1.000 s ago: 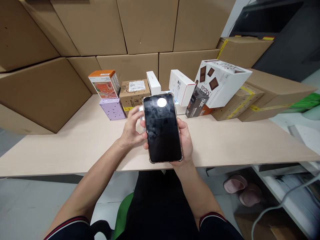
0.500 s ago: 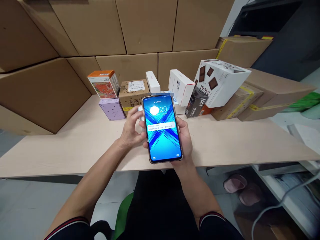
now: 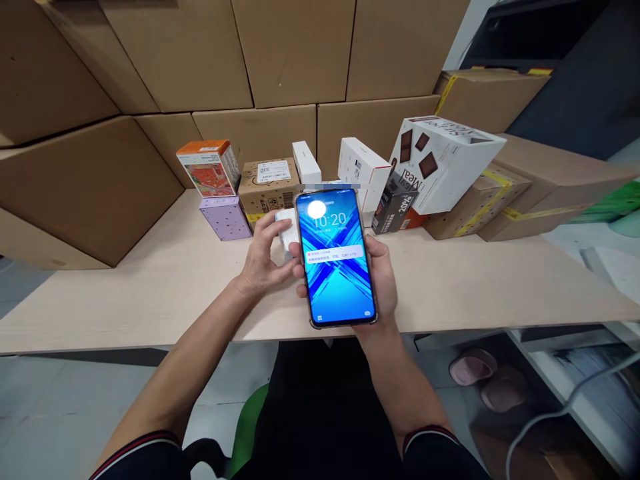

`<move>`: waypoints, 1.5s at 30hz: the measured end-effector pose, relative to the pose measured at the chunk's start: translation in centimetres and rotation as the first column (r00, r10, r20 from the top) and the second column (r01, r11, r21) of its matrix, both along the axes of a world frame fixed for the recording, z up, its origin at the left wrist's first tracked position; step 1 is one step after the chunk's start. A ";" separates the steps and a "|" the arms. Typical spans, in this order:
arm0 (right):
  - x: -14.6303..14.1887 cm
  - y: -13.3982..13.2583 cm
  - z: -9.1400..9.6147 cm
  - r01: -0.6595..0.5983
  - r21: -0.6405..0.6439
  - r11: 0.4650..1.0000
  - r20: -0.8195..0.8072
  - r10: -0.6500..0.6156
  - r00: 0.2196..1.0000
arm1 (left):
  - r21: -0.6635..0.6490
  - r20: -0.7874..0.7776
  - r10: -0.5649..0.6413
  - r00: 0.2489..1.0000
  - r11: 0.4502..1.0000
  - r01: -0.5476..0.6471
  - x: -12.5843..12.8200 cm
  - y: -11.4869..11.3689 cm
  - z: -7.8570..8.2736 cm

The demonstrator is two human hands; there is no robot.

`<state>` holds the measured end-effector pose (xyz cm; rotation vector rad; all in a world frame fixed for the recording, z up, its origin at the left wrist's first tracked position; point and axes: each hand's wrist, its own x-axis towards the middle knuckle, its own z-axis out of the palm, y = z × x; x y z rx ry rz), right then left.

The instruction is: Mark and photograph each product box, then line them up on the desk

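Observation:
My right hand (image 3: 384,283) is wrapped round a smartphone (image 3: 337,283) in a clear case, with its fingertips curling past the left edge. The lit screen is turned toward me and shows a blue lock screen reading 10:20 and a notification bar. To the left of the phone, my left hand (image 3: 263,257) is closed round a small white object (image 3: 287,237). Part of that object is hidden behind the phone and my fingers, so its kind cannot be made out.
Behind the phone stand an orange box (image 3: 207,167) on a lilac box (image 3: 225,219), a brown carton (image 3: 267,190), white boxes (image 3: 365,170) and a large white box (image 3: 445,160). Big cardboard boxes (image 3: 295,53) wall off the table's (image 3: 175,293) back.
My right hand has moved the phone slightly to the right. More of the white object in my left hand now shows. My left hand has stayed nearly still.

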<state>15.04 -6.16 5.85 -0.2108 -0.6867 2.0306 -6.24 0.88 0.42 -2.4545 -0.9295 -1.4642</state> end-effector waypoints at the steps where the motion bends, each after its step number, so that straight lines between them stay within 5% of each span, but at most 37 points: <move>1: 0.6 -0.2 0.0 0.018 0.007 1.000 0.012 -0.018 1.000 | -0.004 -0.005 0.011 1.000 1.000 -0.011 0.0 0.0 0.0; 7: 6.3 -1.7 -0.7 0.268 0.020 0.963 0.184 -0.267 0.946 | -0.050 0.024 0.034 0.999 0.998 -0.033 0.0 0.2 -0.2; 10: 10.3 -2.1 -1.7 0.499 0.066 0.864 0.422 -0.477 0.771 | -0.090 0.043 0.047 0.998 0.995 -0.043 0.0 0.4 -0.4; 12: 13.4 -2.1 -2.7 0.618 0.176 0.767 0.629 -0.570 0.528 | -0.125 0.058 0.055 0.997 0.991 -0.047 0.0 0.5 -0.5; 14: 16.6 -2.0 -3.8 0.610 0.379 0.696 0.796 -0.582 0.170 | -0.165 0.075 0.064 0.995 0.985 -0.051 0.0 0.6 -0.6; 16: 19.7 -1.7 -4.9 0.431 0.647 0.629 0.752 -0.618 -0.228 | -0.201 0.090 0.079 0.993 0.978 -0.060 0.0 0.7 -0.7; 17: 21.0 -1.5 -5.5 0.280 0.716 0.640 0.694 -0.607 -0.387 | -0.216 0.096 0.087 0.992 0.974 -0.065 0.0 0.7 -0.7; 19: 23.2 -1.0 -6.7 0.019 0.766 0.643 0.518 -0.598 -0.611 | -0.239 0.106 0.095 0.990 0.969 -0.068 0.1 0.8 -0.7; 22: 25.2 -0.1 -8.4 -0.148 0.698 0.701 0.343 -0.508 -0.790 | -0.261 0.133 0.100 0.986 0.963 -0.062 0.2 0.8 -0.8; 27: 26.2 1.3 -9.9 -0.172 0.589 0.790 0.329 -0.428 -0.841 | -0.360 0.175 0.080 0.981 0.933 -0.012 0.1 0.8 -1.0; 32: 26.8 2.0 -10.2 -0.189 0.600 0.777 0.337 -0.460 -0.821 | -0.451 0.189 0.090 0.978 0.893 0.005 0.2 0.5 -1.0; 37: 26.8 1.8 -10.9 -0.186 0.648 0.738 0.324 -0.488 -0.811 | -0.393 0.199 0.105 0.974 0.919 -0.019 -0.3 0.5 -0.1; 39: 25.6 1.4 -10.7 -0.224 0.733 0.642 0.233 -0.547 -0.804 | -0.328 0.222 0.114 0.968 0.944 -0.036 -1.3 0.7 1.1; 42: 22.6 0.9 -9.8 -0.325 0.875 0.359 0.046 -0.730 -0.682 | -0.058 0.360 0.200 0.911 0.980 -0.192 -3.5 0.7 3.4; 45: 19.3 0.8 -9.3 -0.327 0.932 0.153 -0.032 -0.867 -0.497 | 0.232 0.552 0.310 0.774 0.835 -0.500 -6.7 0.3 5.5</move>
